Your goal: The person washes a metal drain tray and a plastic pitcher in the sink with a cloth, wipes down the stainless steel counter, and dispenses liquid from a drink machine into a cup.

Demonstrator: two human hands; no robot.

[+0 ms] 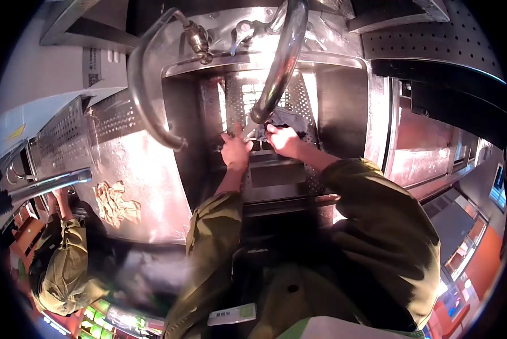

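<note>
Both of my hands are inside a deep steel sink [338,90], under a curved chrome faucet [284,62] with water falling from its end. My left hand [236,151] has its fingers spread beside the stream. My right hand [283,140] is closed on a dark grey cloth [293,121], which lies against a perforated metal sheet [311,107] in the sink. Below my hands a rectangular metal piece [277,174] shows; its full shape cannot be made out.
A second curved pipe [140,93] hangs over the sink's left edge. A crumpled beige cloth [117,204] lies on the steel counter [146,169]. At the far left, a co-worker's hand [63,199] is under another faucet [55,185].
</note>
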